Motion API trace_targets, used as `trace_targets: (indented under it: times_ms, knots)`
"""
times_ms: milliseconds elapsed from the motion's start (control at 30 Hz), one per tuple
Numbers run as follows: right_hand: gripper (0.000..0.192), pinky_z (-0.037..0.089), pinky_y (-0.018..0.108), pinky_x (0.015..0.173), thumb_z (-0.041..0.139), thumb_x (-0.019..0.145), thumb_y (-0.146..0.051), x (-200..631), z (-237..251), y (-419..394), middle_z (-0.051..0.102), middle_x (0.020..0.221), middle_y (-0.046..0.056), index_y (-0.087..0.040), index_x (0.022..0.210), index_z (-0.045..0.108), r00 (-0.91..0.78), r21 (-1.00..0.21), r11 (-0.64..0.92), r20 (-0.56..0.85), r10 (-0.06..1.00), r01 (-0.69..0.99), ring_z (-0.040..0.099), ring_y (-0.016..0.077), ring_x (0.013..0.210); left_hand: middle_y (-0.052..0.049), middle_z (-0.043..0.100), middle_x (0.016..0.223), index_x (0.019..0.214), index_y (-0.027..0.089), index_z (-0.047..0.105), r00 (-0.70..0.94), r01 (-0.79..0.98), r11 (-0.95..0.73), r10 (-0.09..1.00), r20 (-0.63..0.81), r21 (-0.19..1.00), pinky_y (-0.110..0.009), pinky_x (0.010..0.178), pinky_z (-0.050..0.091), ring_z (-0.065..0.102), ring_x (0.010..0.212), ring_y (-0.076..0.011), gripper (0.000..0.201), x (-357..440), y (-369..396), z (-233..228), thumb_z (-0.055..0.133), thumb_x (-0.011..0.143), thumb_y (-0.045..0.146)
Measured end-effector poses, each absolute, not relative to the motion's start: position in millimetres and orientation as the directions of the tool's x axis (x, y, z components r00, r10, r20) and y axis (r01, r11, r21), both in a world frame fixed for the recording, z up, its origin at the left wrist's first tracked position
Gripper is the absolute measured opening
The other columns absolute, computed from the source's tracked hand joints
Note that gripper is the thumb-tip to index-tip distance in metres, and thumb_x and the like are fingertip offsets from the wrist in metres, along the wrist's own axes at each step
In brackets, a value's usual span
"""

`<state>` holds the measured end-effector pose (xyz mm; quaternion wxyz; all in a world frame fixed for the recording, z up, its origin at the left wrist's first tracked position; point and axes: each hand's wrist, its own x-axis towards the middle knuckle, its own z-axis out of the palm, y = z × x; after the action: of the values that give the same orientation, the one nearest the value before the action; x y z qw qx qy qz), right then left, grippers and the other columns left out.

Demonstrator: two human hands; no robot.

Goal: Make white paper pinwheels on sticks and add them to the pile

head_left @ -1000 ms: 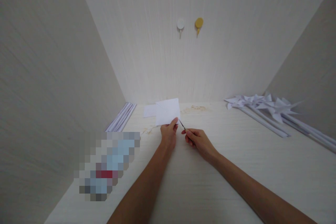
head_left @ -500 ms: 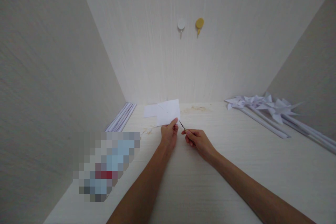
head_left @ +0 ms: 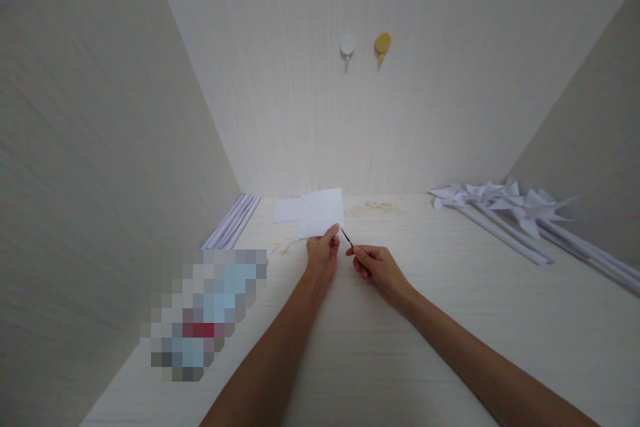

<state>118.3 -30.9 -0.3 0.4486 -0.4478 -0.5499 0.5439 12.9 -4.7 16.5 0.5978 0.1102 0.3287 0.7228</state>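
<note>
My left hand [head_left: 324, 250] pinches the lower right corner of a white square sheet of paper [head_left: 321, 212] between thumb and fingers. A slit or crease line runs in from the sheet's upper left corner. My right hand [head_left: 373, 263] is closed on a thin, dark, pointed tool that looks like slim scissors [head_left: 347, 237]. Its tip points up and left, close to the corner that my left hand grips. Whether tip and paper touch, I cannot tell. The handles are hidden in my fingers. Another white paper piece [head_left: 287, 210] lies partly under the sheet.
Rolled white paper sticks [head_left: 231, 221] lie at the left. Paper pinwheels [head_left: 534, 208] on paper sticks [head_left: 505, 235] lie at the right. A pixelated item [head_left: 215, 307] sits at front left. White [head_left: 347, 45] and yellow [head_left: 383, 43] hooks are on the back wall.
Both hands, the sheet and the dark tool stay in nearly the same place. The view has shifted only very slightly.
</note>
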Motion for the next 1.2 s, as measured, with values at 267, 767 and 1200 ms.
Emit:
trace_targets:
  times_ms: [267, 767, 1200]
  knots:
    - [0.024, 0.031, 0.023, 0.046, 0.042, 0.075, -0.035, 121.7, 3.5, -37.2, 0.048, 0.052, -0.002, -0.015, 0.073, 0.056, -0.224, -0.918, 0.205, 0.132, 0.965, 0.341, 0.042, 0.0104, 0.045, 0.007, 0.051, 0.049, 0.058, 0.012, 0.050, -0.320, -0.820, -0.135, 0.914, -0.250, 0.556, -0.010, 0.035, 0.031, 0.041, 0.037, 0.0005, 0.019, 6.1, 0.6, 17.9, 0.063, 0.055, -0.002]
    - [0.018, 0.039, 0.031, 0.065, 0.047, 0.076, -0.012, 191.1, -13.3, 7.6, 0.055, 0.081, 0.013, -0.012, 0.079, 0.065, -0.002, -0.294, 0.138, 0.419, 0.908, 0.946, 0.050, 0.0220, 0.077, 0.004, 0.056, 0.052, 0.058, 0.010, 0.053, -0.271, -0.768, -0.071, 0.936, -0.223, 0.637, -0.013, 0.038, 0.033, 0.046, 0.041, -0.0017, 0.025, 6.4, -2.6, 17.1, 0.071, 0.043, 0.002]
    - [0.024, 0.036, 0.044, 0.071, 0.046, 0.075, -0.015, 178.8, -4.1, -5.5, 0.053, 0.092, 0.012, -0.017, 0.091, 0.063, 0.064, -0.341, 0.115, 0.473, 0.879, 0.933, 0.048, 0.0263, 0.087, 0.002, 0.058, 0.057, 0.061, 0.011, 0.058, -0.284, -0.674, -0.082, 0.946, -0.154, 0.734, -0.016, 0.042, 0.033, 0.047, 0.045, -0.0034, 0.028, 9.7, -1.1, 11.4, 0.073, 0.039, 0.010]
